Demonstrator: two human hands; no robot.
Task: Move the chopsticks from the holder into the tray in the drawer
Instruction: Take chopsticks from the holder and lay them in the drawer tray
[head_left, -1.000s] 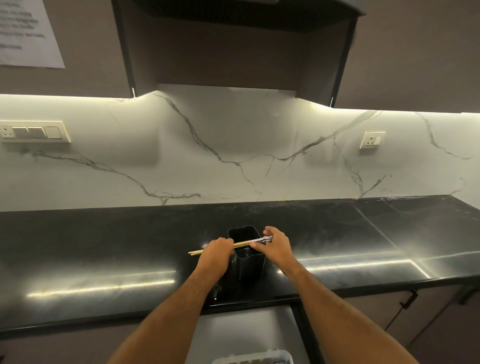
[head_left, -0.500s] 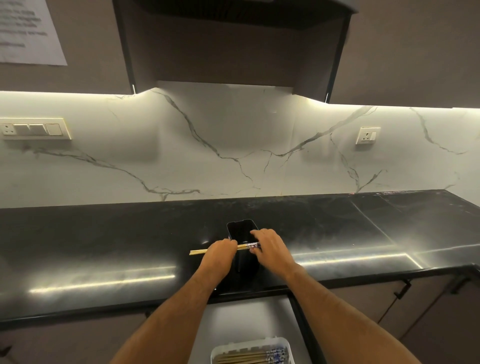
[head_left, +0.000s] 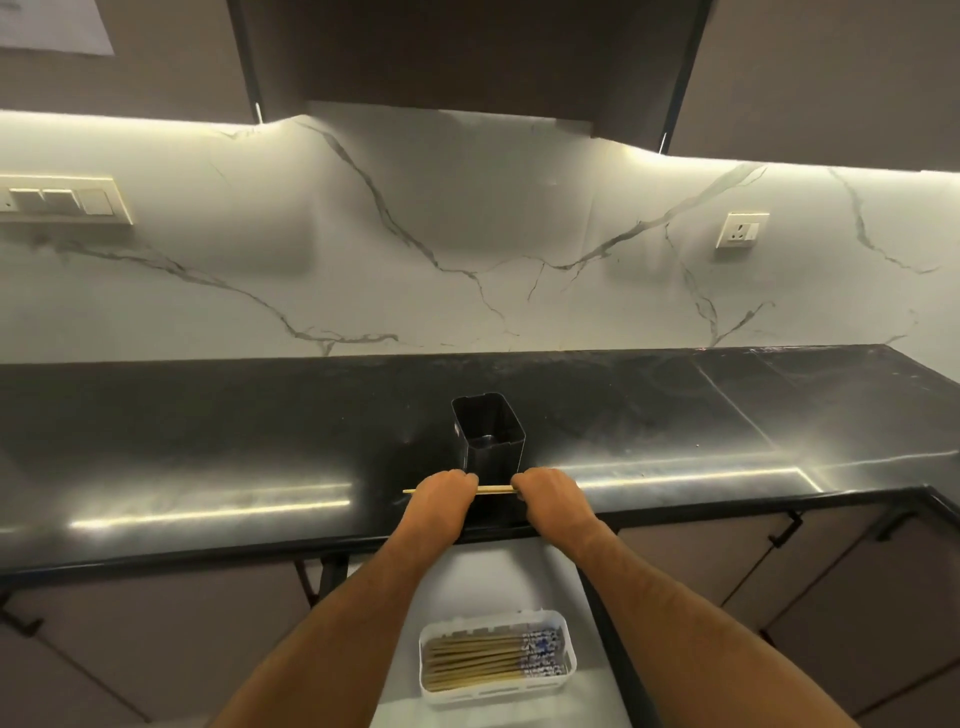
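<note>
Head view. Slim, pale wooden chopsticks (head_left: 493, 489) are held level above the counter's front edge (head_left: 208, 551), gripped at either end by the curled fingers of the left hand (head_left: 441, 491) and right hand (head_left: 545, 491). The black, square, glossy holder (head_left: 488, 436) appears empty. The bundle is best kept level and lowered lengthwise into the white slotted tray (head_left: 569, 660) in the drawer (head_left: 483, 577), parallel to those already laid.

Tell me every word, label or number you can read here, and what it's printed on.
None can be read.
Paper sheet on the upper cabinet, top left: printed lines, too blurred to read.
Chopsticks in the tray: blue pattern on the ends, no legible text.
Switch panel and wall socket: no readable markings.
</note>
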